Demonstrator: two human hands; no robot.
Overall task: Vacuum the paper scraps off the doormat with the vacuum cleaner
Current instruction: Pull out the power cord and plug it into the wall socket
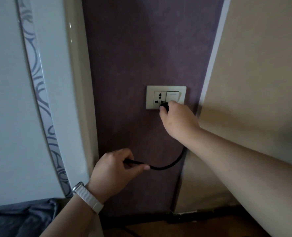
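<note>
Head view: the right hand (177,120) curls round a black plug (165,106) and holds it against the lower holes of the wall socket (150,98), with a white switch (173,96) just above its knuckles. Whether the pins are fully in cannot be told. From under that hand a black cord (167,165) loops down and leftward to the left hand (112,170), which pinches it between thumb and curled fingers, below and left of the right hand. A white strap (88,196) circles the left wrist.
</note>
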